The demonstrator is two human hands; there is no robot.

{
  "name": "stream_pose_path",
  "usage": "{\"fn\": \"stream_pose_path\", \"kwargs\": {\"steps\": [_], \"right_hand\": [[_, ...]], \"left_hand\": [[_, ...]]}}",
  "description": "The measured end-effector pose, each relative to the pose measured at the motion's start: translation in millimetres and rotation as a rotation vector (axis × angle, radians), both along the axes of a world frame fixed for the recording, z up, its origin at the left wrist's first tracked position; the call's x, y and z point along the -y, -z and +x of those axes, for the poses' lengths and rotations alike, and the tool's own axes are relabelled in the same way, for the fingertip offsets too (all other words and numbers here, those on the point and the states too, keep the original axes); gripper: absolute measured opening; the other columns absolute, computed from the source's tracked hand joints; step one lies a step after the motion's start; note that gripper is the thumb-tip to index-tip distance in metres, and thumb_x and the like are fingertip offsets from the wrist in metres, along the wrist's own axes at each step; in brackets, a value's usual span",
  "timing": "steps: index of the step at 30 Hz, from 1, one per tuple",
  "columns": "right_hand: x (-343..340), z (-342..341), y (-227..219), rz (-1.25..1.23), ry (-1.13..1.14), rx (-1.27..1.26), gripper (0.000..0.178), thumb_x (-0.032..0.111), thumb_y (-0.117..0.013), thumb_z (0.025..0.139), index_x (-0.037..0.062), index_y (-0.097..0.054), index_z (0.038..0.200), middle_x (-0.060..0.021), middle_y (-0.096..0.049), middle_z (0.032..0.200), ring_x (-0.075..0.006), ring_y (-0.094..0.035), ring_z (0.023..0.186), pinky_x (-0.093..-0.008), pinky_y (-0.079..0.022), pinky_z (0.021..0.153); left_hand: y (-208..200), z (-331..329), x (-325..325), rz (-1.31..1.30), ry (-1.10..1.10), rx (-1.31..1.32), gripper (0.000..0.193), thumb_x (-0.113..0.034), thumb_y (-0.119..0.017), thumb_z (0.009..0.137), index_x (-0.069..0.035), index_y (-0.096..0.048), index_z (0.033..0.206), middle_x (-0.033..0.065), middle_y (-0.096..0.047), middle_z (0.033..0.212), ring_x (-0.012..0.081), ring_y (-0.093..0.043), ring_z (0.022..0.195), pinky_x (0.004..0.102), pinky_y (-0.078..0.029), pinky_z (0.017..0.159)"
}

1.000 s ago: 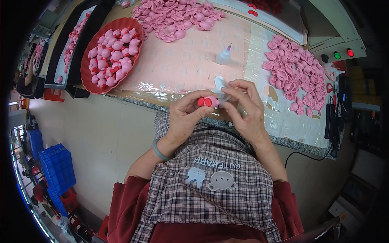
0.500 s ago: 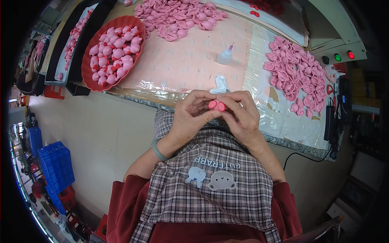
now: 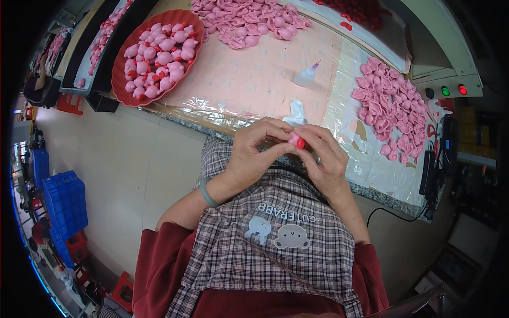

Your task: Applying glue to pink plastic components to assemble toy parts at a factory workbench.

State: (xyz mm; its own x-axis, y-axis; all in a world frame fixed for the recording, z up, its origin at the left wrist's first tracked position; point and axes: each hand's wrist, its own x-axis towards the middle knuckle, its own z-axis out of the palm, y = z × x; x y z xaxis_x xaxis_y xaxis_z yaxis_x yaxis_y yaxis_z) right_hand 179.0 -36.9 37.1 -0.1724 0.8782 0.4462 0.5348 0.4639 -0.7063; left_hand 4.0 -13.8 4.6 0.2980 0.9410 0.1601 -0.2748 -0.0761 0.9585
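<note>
Between my two hands, over the near edge of the table, is a small pink toy figure (image 3: 294, 137) with a glossy red rounded part. My left hand (image 3: 259, 150) pinches its pink side between thumb and fingertips. From the other side my right hand (image 3: 327, 157) closes its thumb and fingers on it, by the red part. Fingers cover much of the figure. Just beyond my fingertips lies a crumpled white tissue (image 3: 296, 112). Farther back stands a translucent squeeze bottle (image 3: 304, 78) with a thin needle tip.
A red scalloped bowl (image 3: 117, 79) at the left holds many pink-and-red figures. Piles of loose pink pieces (image 3: 241, 24) lie at the back, with more pink pieces (image 3: 389, 98) at the right. A machine panel (image 3: 450, 79) with lit buttons and a black power strip (image 3: 427, 172) border the right side.
The figure has turned in my fingers: two round red ends faced me before, now its pink body and one red part show. The whole view has shifted slightly.
</note>
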Motion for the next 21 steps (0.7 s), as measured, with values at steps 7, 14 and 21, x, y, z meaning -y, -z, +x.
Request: {"fn": "stream_pose_path", "kwargs": {"steps": [7, 14, 21], "right_hand": [[6, 1, 7, 0.030, 0.021, 0.011, 0.038, -0.004, -0.075, 0.073, 0.0006, -0.068, 0.110, -0.0133, -0.067, 0.097, -0.0227, -0.068, 0.085, -0.0293, -0.056, 0.071], [8, 1, 11, 0.070, 0.031, 0.044, 0.037, -0.003, -0.076, 0.074, 0.0011, -0.069, 0.110, -0.0131, -0.067, 0.096, -0.0221, -0.068, 0.083, -0.0284, -0.056, 0.068], [8, 2, 13, 0.078, 0.028, 0.052, 0.038, -0.002, -0.076, 0.073, 0.0012, -0.068, 0.110, -0.0130, -0.067, 0.095, -0.0225, -0.068, 0.082, -0.0293, -0.056, 0.068]], "left_hand": [[8, 1, 1, 0.033, -0.018, -0.044, 0.015, -0.001, -0.075, 0.079, 0.000, -0.066, 0.090, 0.0083, -0.065, 0.099, 0.0138, -0.065, 0.086, 0.0247, -0.054, 0.074], [7, 1, 2, -0.019, 0.003, -0.018, 0.014, -0.001, -0.075, 0.079, 0.000, -0.066, 0.089, 0.0074, -0.065, 0.097, 0.0124, -0.064, 0.087, 0.0238, -0.053, 0.074], [7, -3, 2, -0.037, 0.059, -0.027, 0.012, 0.002, -0.072, 0.082, 0.001, -0.065, 0.092, 0.0087, -0.062, 0.103, 0.0131, -0.063, 0.091, 0.0242, -0.053, 0.078]]}}
